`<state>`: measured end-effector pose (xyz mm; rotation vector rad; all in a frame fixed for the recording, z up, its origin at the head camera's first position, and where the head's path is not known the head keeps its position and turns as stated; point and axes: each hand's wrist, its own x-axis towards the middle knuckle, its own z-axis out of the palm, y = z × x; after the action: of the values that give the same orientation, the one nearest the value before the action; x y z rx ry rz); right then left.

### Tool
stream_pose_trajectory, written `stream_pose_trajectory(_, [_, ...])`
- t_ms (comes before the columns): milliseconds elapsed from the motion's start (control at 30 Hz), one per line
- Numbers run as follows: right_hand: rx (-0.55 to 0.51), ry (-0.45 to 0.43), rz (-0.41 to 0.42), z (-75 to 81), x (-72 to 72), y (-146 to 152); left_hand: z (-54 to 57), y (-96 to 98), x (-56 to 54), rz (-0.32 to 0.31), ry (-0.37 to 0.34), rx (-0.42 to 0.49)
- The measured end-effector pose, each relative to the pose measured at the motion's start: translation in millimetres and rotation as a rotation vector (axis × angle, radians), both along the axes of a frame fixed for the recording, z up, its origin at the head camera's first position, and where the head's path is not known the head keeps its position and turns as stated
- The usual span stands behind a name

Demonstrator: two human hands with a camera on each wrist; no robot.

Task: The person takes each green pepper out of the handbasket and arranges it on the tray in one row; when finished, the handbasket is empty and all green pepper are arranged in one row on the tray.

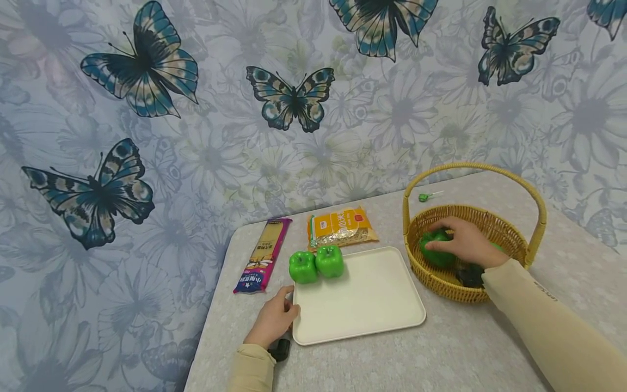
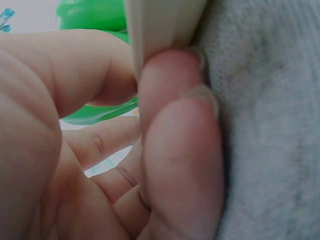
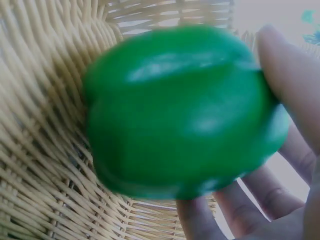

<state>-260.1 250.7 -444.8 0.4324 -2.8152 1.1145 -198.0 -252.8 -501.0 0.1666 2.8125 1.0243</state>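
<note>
My left hand (image 1: 273, 317) pinches the left rim of a cream rectangular tray (image 1: 362, 305); in the left wrist view curled fingertips (image 2: 182, 150) lie under its edge, close to the tabletop. Two glossy green bell peppers (image 1: 303, 267) (image 1: 330, 261) sit side by side at the tray's back left corner. Inside a yellow wicker basket (image 1: 453, 294), my right hand (image 1: 465, 239) holds another green bell pepper (image 3: 185, 115), thumb on one side and fingers around the other. More green shows behind the right wrist, mostly hidden by it.
A yellow grain bag (image 1: 340, 226) lies behind the tray, and a pink and gold packet (image 1: 263, 256) to its left. The basket's tall handle (image 1: 472, 165) arches over the right hand. A small green item on a thin stick (image 1: 424, 197) lies behind the basket, near the butterfly-patterned wall.
</note>
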Motion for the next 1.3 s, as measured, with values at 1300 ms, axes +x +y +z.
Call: stream_pose_trajectory(1300, [0.091, 0.037, 0.044, -6.9, -3.4, -0.9, 5.5, 2.1, 2.7, 0.005, 0.001, 0.004])
